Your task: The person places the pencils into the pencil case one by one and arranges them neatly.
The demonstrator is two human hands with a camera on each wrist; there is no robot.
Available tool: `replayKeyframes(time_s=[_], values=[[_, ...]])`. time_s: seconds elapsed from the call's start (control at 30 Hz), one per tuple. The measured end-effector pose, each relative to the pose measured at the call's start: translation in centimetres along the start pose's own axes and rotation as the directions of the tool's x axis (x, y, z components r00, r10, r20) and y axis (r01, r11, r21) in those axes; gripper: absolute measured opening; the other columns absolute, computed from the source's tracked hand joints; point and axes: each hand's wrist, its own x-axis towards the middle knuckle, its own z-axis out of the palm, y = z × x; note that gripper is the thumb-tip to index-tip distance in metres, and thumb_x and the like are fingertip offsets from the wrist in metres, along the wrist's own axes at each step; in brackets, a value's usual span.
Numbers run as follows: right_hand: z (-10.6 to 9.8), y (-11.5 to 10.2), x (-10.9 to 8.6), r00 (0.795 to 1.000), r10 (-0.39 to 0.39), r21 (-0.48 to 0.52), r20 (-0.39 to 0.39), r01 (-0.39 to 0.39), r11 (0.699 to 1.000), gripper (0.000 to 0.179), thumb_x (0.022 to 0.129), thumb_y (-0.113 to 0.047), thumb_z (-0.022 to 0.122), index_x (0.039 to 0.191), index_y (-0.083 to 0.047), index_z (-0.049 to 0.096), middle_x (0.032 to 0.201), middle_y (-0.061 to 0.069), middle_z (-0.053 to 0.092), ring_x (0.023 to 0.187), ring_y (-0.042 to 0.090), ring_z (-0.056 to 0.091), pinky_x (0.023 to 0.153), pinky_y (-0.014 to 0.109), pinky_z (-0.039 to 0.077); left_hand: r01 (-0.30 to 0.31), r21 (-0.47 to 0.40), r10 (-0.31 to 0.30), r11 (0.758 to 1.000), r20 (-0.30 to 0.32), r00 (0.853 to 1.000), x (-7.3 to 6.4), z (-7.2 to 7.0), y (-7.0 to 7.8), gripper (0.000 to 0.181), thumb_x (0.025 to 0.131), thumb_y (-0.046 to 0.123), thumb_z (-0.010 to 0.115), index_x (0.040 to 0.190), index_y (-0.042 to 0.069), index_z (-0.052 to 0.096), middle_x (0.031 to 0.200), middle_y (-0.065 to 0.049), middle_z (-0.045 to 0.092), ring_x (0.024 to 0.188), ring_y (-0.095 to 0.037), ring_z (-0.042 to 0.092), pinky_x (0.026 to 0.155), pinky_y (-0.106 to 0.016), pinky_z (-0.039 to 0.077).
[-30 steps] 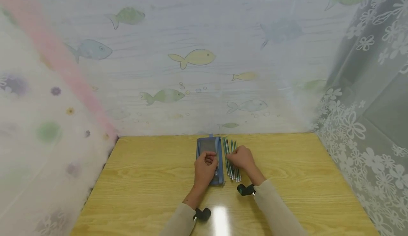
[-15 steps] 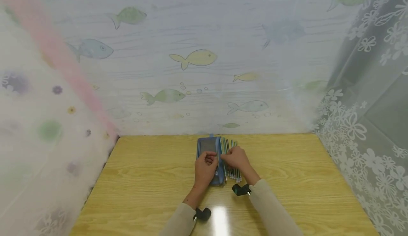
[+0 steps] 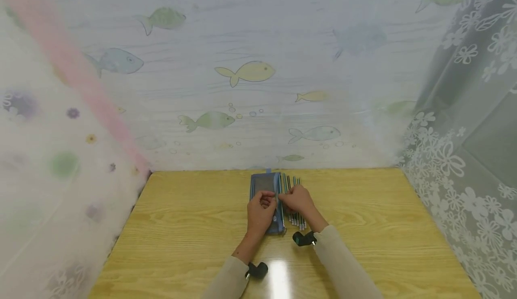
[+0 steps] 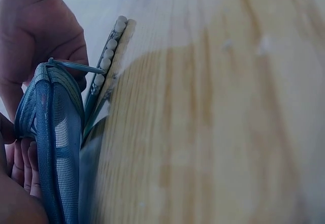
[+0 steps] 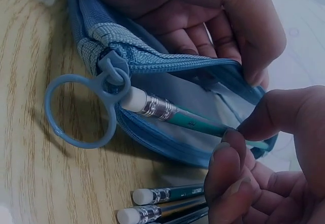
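Note:
A blue mesh zip pencil pouch (image 3: 264, 182) lies at the far middle of the table, its zip undone. My left hand (image 3: 260, 214) pinches one edge of its mouth, holding it apart, as the right wrist view shows. My right hand (image 3: 300, 200) pinches a green pencil (image 5: 195, 124) between thumb and fingers. That pencil lies along the pouch's mouth, its white eraser end by the zip pull (image 5: 50, 102). More pencils (image 3: 297, 222) lie side by side right of the pouch, partly hidden under my right hand. Several white erasers (image 4: 105, 54) show in the left wrist view.
The wood-grain table (image 3: 181, 227) extends to both sides and toward me. Behind it hangs a fish-printed curtain (image 3: 254, 110). A lace curtain (image 3: 452, 164) borders the right side, and a flowered sheet (image 3: 60, 191) the left.
My right hand has moved left from the loose pencils to the pouch's mouth, bringing a pencil along. The left hand stays at the pouch.

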Motion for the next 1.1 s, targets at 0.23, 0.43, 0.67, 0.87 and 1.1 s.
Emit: replayKeyframes(time_s=[0.23, 0.43, 0.67, 0.87, 1.1], values=[[0.2, 0.1, 0.1, 1.000, 0.006, 0.008, 0.008, -0.006, 1.000, 0.046, 0.096, -0.023, 0.067, 0.052, -0.011, 0.060, 0.045, 0.000, 0.056, 0.041, 0.016, 0.053, 0.048, 0.031, 0.048, 0.003, -0.005, -0.003, 1.000, -0.014, 1.000, 0.0, 0.1, -0.1, 0.014, 0.092, -0.002, 0.072, 0.102, 0.008, 0.074, 0.087, -0.004, 0.070, 0.074, -0.009, 0.065, 0.064, -0.018, 0.053], [0.4, 0.3, 0.3, 1.000, 0.001, -0.004, -0.003, -0.001, 1.000, 0.044, 0.095, -0.022, 0.068, 0.053, -0.013, 0.061, 0.047, 0.001, 0.060, 0.042, 0.015, 0.057, 0.049, 0.033, 0.052, -0.011, -0.006, 0.011, 1.000, -0.014, 1.000, 0.0, 0.0, -0.1, 0.015, 0.093, -0.003, 0.071, 0.102, 0.008, 0.075, 0.087, -0.007, 0.070, 0.074, -0.012, 0.064, 0.064, -0.018, 0.052], [-0.2, 0.2, 0.2, 0.999, 0.005, -0.022, -0.043, -0.006, 1.000, 0.035, 0.095, -0.023, 0.071, 0.065, -0.005, 0.074, 0.052, 0.001, 0.064, 0.047, 0.017, 0.061, 0.050, 0.033, 0.054, 0.000, 0.010, 0.000, 1.000, -0.007, 1.000, 0.1, 0.0, 0.0, 0.013, 0.092, 0.001, 0.072, 0.103, 0.008, 0.074, 0.087, -0.004, 0.070, 0.073, -0.011, 0.065, 0.065, -0.020, 0.054], [-1.5, 1.0, 0.3, 0.996, 0.010, -0.033, -0.093, -0.013, 0.999, 0.028, 0.094, -0.023, 0.071, 0.070, -0.007, 0.077, 0.058, -0.001, 0.067, 0.052, 0.016, 0.063, 0.053, 0.029, 0.050, 0.011, -0.002, -0.011, 1.000, 0.001, 1.000, 0.1, -0.1, 0.1, 0.013, 0.093, 0.000, 0.072, 0.103, 0.008, 0.075, 0.087, -0.003, 0.070, 0.074, -0.011, 0.065, 0.066, -0.020, 0.054], [-3.1, 1.9, 0.4, 0.989, 0.002, -0.083, -0.149, -0.015, 0.996, 0.031, 0.091, -0.020, 0.070, 0.062, -0.008, 0.069, 0.054, -0.002, 0.062, 0.051, 0.015, 0.057, 0.053, 0.028, 0.043, 0.010, -0.011, -0.010, 1.000, 0.008, 1.000, 0.0, -0.1, -0.1, 0.013, 0.094, 0.000, 0.073, 0.103, 0.010, 0.075, 0.088, -0.005, 0.070, 0.075, -0.013, 0.065, 0.065, -0.019, 0.053]])
